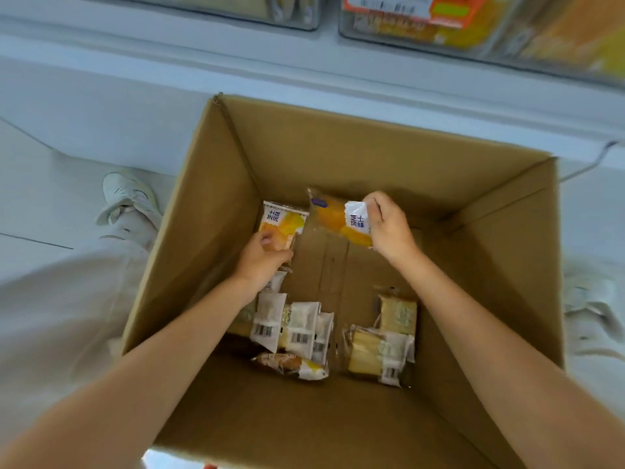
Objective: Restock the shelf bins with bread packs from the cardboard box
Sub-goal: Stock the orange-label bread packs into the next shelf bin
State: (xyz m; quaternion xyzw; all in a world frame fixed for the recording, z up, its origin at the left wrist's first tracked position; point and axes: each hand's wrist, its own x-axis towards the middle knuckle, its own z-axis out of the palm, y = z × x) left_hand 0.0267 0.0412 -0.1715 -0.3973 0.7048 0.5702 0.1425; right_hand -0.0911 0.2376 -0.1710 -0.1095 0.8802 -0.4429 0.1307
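Inside the cardboard box [372, 157], the right grip [389, 228] pinches an orange bread pack [333, 216]. The left grip [260, 262] apparently clasps a second pack [282, 223].

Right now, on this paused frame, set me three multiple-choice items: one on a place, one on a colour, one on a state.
1. In the box, the loose packs lie: A piled to the rim; B on its floor; C on its flaps.
2. The right pack, in the right hand, is mainly: A orange; B green; C black.
3. The left hand is: A empty; B gripping the left pack; C on the box rim.
Key: B, they lie at the bottom; A, orange wrapper shows; B, fingers curl round it.
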